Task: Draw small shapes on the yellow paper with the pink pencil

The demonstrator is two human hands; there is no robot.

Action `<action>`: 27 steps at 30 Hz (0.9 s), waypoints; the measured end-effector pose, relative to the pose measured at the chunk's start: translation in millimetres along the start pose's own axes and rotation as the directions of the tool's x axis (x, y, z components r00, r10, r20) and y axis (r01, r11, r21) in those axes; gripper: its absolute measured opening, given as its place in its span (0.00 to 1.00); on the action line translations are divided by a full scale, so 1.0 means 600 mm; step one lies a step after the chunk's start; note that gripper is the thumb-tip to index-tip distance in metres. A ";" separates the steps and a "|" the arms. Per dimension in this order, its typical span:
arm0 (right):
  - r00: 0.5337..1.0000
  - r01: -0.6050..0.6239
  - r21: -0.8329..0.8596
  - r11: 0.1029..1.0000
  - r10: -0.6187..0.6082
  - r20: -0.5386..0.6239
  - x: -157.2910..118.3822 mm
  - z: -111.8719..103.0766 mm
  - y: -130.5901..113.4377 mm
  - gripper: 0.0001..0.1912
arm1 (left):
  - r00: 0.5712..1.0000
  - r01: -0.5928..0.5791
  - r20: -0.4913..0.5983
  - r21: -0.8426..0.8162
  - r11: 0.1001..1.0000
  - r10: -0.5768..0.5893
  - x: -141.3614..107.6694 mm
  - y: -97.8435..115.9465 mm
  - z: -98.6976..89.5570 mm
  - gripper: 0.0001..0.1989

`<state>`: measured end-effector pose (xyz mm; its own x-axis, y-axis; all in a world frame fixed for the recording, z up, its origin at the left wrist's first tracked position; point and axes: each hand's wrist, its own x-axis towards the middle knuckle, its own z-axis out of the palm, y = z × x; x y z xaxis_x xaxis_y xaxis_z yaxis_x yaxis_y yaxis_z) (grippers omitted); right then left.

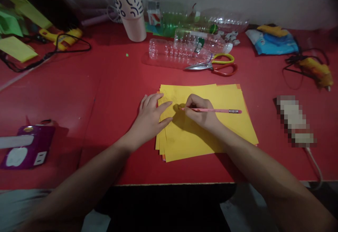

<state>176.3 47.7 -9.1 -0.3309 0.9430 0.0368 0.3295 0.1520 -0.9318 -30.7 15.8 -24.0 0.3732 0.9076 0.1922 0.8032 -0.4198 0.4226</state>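
A stack of yellow paper sheets [206, 133] lies on the red table, with orange edges showing beneath. My left hand [151, 116] rests on the stack's left edge, fingers spread and holding nothing. In my right hand [200, 110] is a pink pencil [220, 110], pinched near its point, with the eraser end toward the right. The pencil's tip is at the top sheet, just right of my left fingers. Faint grey pencil marks show around the sheet's upper left.
Behind the paper lie scissors [211, 66] and clear plastic bottles [182, 50]. A white tumbler [132, 17] stands at the back. Yellow glue guns [64, 39] with black cords lie left and right. A purple packet [31, 145] sits left; a blurred-out object with a cable [318, 167] lies right.
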 end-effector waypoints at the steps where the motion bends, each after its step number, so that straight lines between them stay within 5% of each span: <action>1: 1.000 0.003 0.003 1.000 -0.003 -0.001 0.000 0.000 0.000 0.09 | 1.000 -0.004 -0.003 0.003 1.000 0.004 0.000 0.000 0.000 0.20; 27: 0.999 0.015 -0.020 1.000 -0.014 0.029 -0.002 0.009 0.004 0.07 | 1.000 0.021 0.013 0.004 1.000 -0.021 0.002 -0.001 0.001 0.21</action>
<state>172.7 45.0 -13.7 -0.3614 0.9316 0.0393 0.3425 0.1719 -0.9236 -30.3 17.0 -24.3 0.3624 0.9161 0.1714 0.8126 -0.4007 0.4232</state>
